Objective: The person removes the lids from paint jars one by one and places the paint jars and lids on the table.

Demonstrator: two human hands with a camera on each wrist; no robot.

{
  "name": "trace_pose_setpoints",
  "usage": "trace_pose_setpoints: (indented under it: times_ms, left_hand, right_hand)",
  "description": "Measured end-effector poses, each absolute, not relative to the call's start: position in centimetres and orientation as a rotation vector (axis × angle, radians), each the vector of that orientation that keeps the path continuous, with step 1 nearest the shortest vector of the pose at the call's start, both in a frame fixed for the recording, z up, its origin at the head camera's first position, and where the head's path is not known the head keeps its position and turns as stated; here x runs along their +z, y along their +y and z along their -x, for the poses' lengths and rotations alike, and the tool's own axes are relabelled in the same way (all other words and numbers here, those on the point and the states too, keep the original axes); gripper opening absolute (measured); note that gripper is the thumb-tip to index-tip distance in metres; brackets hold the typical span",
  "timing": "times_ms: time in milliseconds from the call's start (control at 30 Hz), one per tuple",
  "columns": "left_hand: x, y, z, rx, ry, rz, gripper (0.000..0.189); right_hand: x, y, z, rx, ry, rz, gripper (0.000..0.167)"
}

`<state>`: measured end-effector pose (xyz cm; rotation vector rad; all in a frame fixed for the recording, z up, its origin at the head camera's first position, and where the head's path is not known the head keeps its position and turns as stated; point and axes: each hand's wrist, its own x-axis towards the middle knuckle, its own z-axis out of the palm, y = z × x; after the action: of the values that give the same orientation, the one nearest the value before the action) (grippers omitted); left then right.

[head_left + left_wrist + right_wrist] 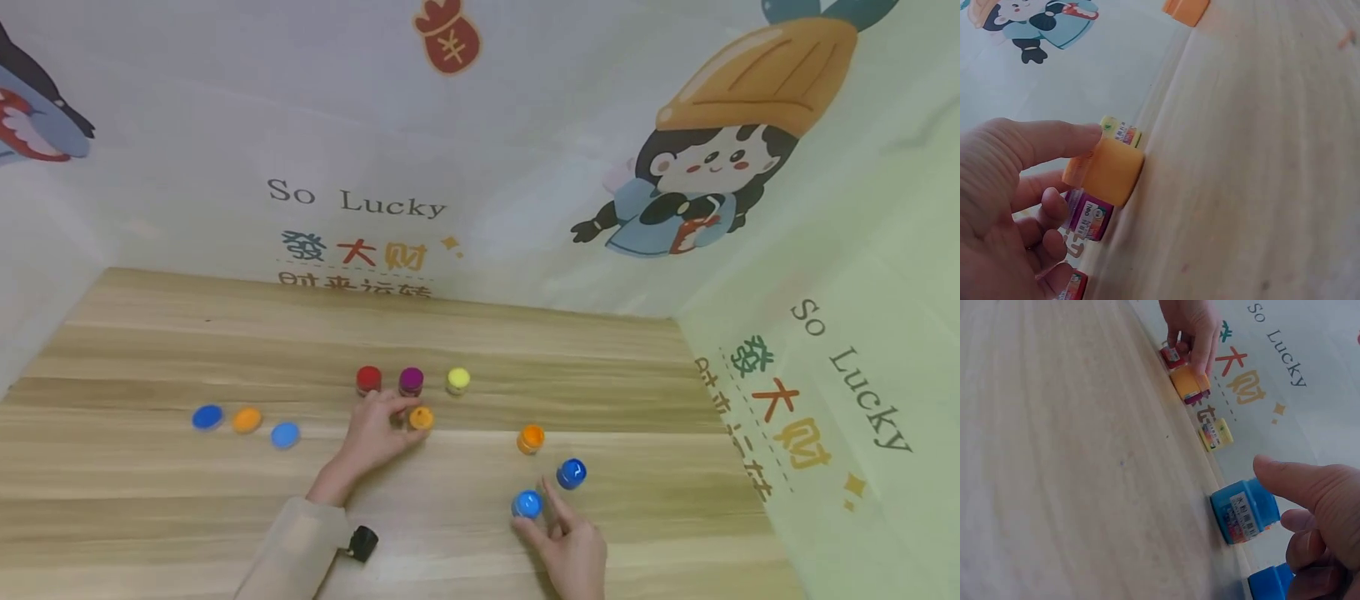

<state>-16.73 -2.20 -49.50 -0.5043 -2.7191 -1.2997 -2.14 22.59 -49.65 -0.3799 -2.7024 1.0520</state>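
Observation:
My left hand (378,429) pinches a yellow-orange paint jar (422,418) between thumb and index finger, its other fingers curled in the left wrist view. Behind that jar stand a red jar (368,379), a purple jar (411,381) and a pale yellow jar (458,381). To the right, my right hand (573,554) has thumb and index finger on opposite sides of an uncapped light blue paint jar (528,504). In the right wrist view, the thumb tip is right by the neck of this labelled jar. A dark blue jar (572,473) and an orange jar (531,438) stand uncapped beyond it.
On the left of the wood-grain table (150,508) lie a dark blue lid (207,417), an orange lid (247,420) and a light blue lid (285,435). A printed white cloth (525,150) rises along the back and sides. A black device (363,543) sits at the left wrist.

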Motion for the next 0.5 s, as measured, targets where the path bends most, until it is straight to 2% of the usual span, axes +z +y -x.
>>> trace_pose_setpoints:
  times_ms: [267,500]
  left_hand:
    - [-49.7,-2.3,16.9,-1.28,-2.736,0.481,0.043]
    - [-48.9,-2.8,16.1,-1.305,-2.684,0.518,0.043]
  right_hand:
    - [-48.9,21.7,2.6,1.079,-2.515,0.188,0.047]
    - [-48.1,19.8,3.5,1.201,-2.459,0.074,0.043]
